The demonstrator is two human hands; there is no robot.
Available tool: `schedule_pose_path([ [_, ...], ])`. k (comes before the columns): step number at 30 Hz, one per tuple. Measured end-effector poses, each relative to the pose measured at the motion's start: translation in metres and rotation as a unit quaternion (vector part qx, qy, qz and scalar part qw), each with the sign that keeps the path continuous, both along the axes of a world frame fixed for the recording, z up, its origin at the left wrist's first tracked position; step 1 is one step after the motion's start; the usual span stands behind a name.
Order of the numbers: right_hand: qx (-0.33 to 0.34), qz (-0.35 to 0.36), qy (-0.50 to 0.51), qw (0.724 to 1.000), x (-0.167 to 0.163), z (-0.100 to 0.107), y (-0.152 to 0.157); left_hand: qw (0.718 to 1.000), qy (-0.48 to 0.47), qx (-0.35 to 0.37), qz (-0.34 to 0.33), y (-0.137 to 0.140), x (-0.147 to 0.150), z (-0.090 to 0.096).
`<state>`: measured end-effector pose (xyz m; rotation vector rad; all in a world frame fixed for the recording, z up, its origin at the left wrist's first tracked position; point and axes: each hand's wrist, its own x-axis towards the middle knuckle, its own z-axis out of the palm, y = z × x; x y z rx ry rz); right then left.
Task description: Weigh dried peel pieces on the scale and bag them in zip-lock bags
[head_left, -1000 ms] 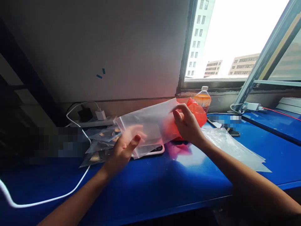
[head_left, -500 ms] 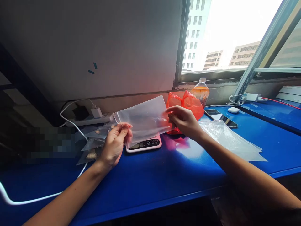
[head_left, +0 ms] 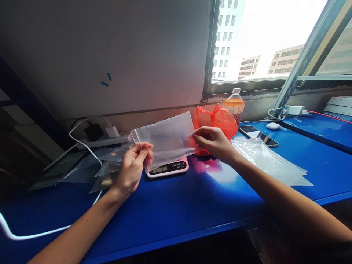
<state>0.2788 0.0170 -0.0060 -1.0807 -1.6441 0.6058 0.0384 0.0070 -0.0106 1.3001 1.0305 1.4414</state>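
Note:
My left hand pinches a clear zip-lock bag near its zip end, thumb on the front. At the other end, my right hand is closed on the bag's right edge, its fingertips partly blurred behind the plastic. The bag looks flat, tilted up to the right. It hangs above a pink kitchen scale and hides most of it; the scale's display and buttons show below. Behind my right hand stands a red plastic bag. Filled clear bags lie left of the scale, partly covered by my left hand.
A pile of clear bags lies on the blue table beneath my right forearm. Further back are a phone, a white earbud case and an orange drink bottle. A white cable crosses the left side by a power strip.
The bag and both hands stay almost where they were. My right fingers have shifted slightly at the bag's edge, and the view has moved a little.

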Motion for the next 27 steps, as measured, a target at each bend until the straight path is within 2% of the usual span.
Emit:
schedule_pose_path([
  [3, 0.034, -0.063, -0.034, 0.997, -0.002, -0.001, 0.0, 1.0, 0.005, 0.005, 0.001, 0.001, 0.0, 0.0],
  [5, 0.046, -0.079, -0.044, 0.995, -0.002, -0.001, 0.0, 1.0, 0.006, 0.008, 0.001, 0.001, 0.0, -0.001],
  [12, 0.047, -0.019, -0.007, 0.999, -0.004, -0.004, -0.001, 1.0, 0.002, 0.005, 0.002, 0.001, -0.001, 0.0],
  [17, 0.097, -0.036, 0.028, 0.994, -0.006, -0.007, -0.003, 1.0, 0.002, -0.007, 0.001, 0.001, -0.001, 0.0],
  [24, 0.168, 0.053, -0.093, 0.98, 0.003, 0.0, -0.003, 1.0, 0.0, -0.022, -0.002, 0.001, 0.002, 0.0],
  [27, 0.195, 0.091, -0.113, 0.97, 0.006, 0.001, -0.006, 1.0, 0.001, -0.019, 0.006, 0.003, 0.001, 0.001],
])
